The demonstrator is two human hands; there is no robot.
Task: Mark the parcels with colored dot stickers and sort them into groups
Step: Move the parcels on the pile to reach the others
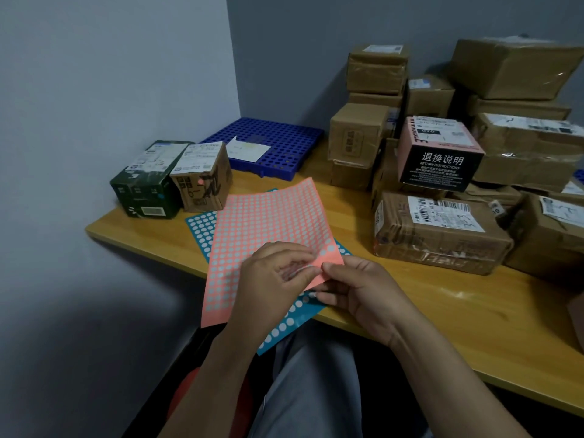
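Right hand (357, 289) pinches pink sticker sheet (268, 216) corner, likely steadying it. Left hand (275, 273) pinches sheet surface, apparently peeling dot. Sheet lifted over bench (474, 327). Parcels (442, 229) stacked right.

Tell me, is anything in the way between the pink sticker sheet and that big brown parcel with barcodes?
Nothing visible does. The left hand and right hand pinch the pink dot sticker sheet; only bare yellow wooden tabletop lies between it and the flat brown taped cardboard parcel.
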